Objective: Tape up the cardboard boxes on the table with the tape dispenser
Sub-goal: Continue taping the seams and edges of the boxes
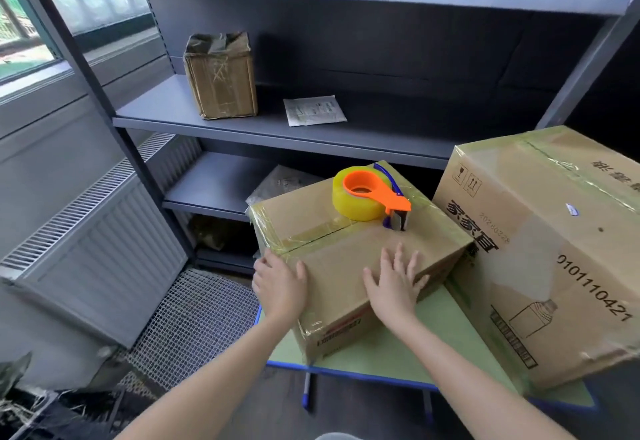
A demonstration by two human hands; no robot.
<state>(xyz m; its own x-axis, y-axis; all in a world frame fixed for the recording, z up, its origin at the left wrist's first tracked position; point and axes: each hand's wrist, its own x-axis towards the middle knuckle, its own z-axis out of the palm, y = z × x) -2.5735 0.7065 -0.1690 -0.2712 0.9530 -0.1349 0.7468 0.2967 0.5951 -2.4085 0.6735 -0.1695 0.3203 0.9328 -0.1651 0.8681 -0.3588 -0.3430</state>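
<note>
Both hands flat on small cardboard box (346, 266): left hand (280, 285), right hand (394, 283); tape dispenser (370, 197) on top.

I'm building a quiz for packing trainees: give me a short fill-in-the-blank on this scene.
1. The tape dispenser, lying on the smaller box, has a handle coloured ____.
2. The left hand and right hand both rest flat on the ____ box.
3. The larger box stands to the smaller one's ____.
4. The table top is coloured ____.
Missing words: orange; smaller; right; green.
</note>
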